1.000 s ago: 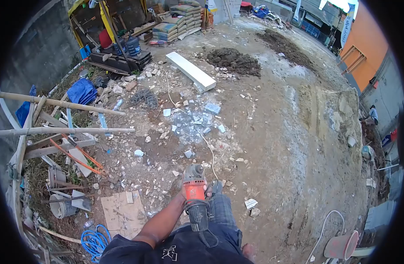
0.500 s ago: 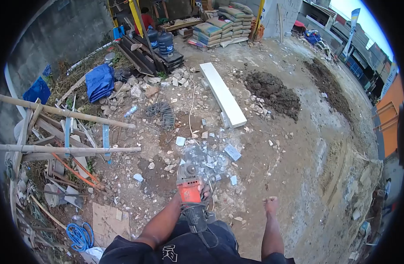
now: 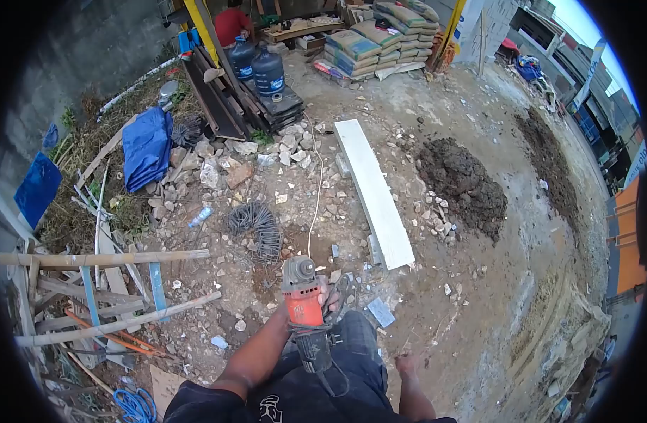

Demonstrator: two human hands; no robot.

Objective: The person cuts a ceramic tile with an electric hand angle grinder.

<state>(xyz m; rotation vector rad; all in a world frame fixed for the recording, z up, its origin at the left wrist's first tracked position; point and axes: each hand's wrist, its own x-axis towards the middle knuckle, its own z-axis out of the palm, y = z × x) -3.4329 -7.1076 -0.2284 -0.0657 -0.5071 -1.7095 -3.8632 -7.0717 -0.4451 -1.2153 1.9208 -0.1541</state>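
Note:
An orange-and-black angle grinder (image 3: 304, 307) is held upright in front of my body, its head with a bare spindle uppermost and no disc visible. My left hand (image 3: 328, 295) is wrapped round it from behind, with fingers showing on its right side. A black cord is wound about the grinder's lower body, and a plug sticks out beside it. My right hand (image 3: 406, 364) hangs low at my right side over bare dirt, fingers curled and slightly blurred, with nothing visible in it. Close by on the ground lies a pale tile piece (image 3: 381, 312).
A long white beam (image 3: 374, 190) lies ahead on blocks. A wire coil (image 3: 256, 229) rests on rubble at left, near bamboo poles (image 3: 119, 259). Dark mud (image 3: 461, 180) is heaped at right. Stacked sacks (image 3: 380, 42), water jugs (image 3: 268, 74) and a person in red (image 3: 232, 27) are farther back.
My view has moved forward, so the beam and tile piece look nearer and the rubble passes under me. The grinder stays in my left hand. My right hand has swung down and closer to my body.

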